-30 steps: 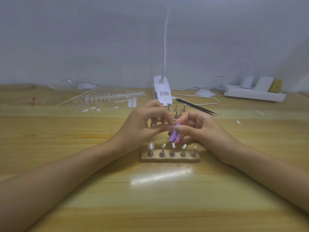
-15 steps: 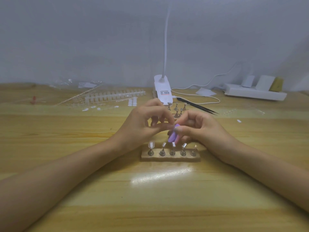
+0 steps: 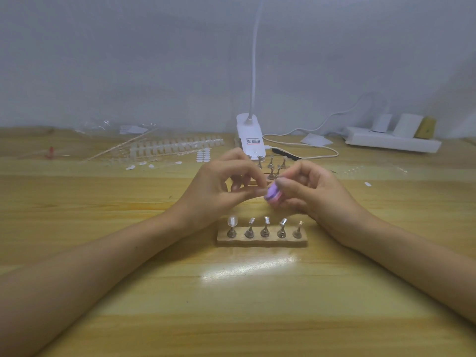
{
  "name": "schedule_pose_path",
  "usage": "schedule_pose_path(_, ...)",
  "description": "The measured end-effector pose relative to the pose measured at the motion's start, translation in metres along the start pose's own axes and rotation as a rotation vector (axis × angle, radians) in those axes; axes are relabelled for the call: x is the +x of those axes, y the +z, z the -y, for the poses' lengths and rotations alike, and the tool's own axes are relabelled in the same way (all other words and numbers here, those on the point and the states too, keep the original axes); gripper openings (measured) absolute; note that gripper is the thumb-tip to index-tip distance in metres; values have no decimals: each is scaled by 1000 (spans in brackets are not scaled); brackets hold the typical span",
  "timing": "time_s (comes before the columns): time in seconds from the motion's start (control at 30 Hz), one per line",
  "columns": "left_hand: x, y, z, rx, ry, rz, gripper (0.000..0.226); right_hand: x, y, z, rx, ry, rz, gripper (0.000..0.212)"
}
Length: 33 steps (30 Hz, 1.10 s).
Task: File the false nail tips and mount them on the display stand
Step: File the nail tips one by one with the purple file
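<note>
Purple file [image 3: 272, 194] in right hand [image 3: 315, 193]

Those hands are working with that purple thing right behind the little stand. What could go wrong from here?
1. The left hand pinches what is presumably a nail tip, too small to see, against the file. A slip could flick it onto the table, where it may be hard to spot.
2. The right hand works close behind the stand. A wrist bump might topple it or knock off the one mounted tip.
</note>
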<state>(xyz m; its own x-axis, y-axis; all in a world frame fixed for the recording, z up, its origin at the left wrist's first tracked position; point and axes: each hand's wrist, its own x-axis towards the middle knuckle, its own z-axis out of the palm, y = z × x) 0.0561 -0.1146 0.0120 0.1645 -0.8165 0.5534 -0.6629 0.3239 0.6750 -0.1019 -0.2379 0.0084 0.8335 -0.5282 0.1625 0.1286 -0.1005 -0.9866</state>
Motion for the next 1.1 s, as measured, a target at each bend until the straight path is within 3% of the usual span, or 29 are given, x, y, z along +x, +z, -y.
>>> schedule_pose_path(0.2, -1, 0, -1, -16, -2, 15, 8, 3, -5, 1, 59, 34, 44, 24)
schedule_pose_path(0.33, -1, -1, -1, -13, -27, -14, 7, 0, -2, 2, -94, 7, 166, 24)
schedule_pose_path(0.47, 0, 0, -1, -12, -18, 15, 7, 0, -3, 0, 30, -15, 0, 26)
schedule_pose_path(0.6, 0, -1, -1, -16, -34, 0, 6, -1, -1, 2, -69, 10, 137, 26)
schedule_pose_path(0.73, 0, 0, -1, -17, -30, 2, 7, 1, -3, 1, 48, -5, -7, 26)
schedule_pose_path(0.83, 0, -1, -1, -19, -24, 9, 8, -1, -1, 2, -63, 14, 129, 28)
schedule_pose_path(0.93, 0, 0, 0, -22, -26, 13, 8, 1, -3, 0, 25, -1, 2, 27)
schedule_pose_path(1.07, 0, 0, 0, -22, -29, 11, 8, 0, 0, 1, -70, 18, 117, 29)
schedule_pose_path(1.1, 1, 0, 0, -23, -28, 10, 8, 0, 0, 1, -45, 12, 79, 29)
